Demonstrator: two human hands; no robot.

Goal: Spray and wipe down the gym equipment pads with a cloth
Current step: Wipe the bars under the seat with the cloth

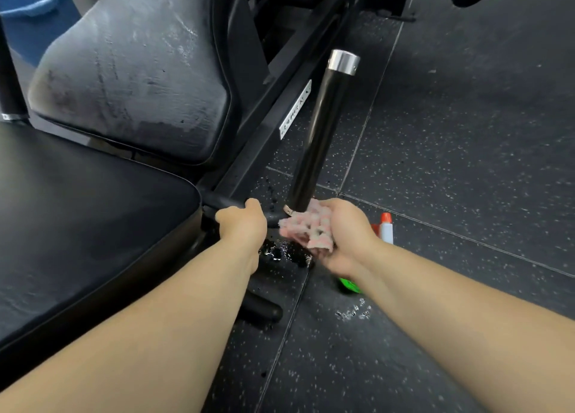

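Note:
My left hand (pixel 244 223) grips a black bar (pixel 224 201) of the machine frame beside the black seat pad (pixel 81 226). My right hand (pixel 345 232) holds a bunched pink-and-white cloth (pixel 306 226) against the base of a black cylindrical post (pixel 320 132) with a chrome cap. The worn grey back pad (pixel 133 67) rises behind the seat, streaked and smudged. A spray bottle (pixel 385 229) with a red-and-white head lies on the floor behind my right wrist; its green body (pixel 350 283) shows below my forearm.
Wet patches glisten on the dark speckled rubber floor (pixel 466 132) below the cloth and near my right forearm. A blue bucket (pixel 31 5) stands at the top left. A black frame beam (pixel 280 101) with a white label runs diagonally past the post.

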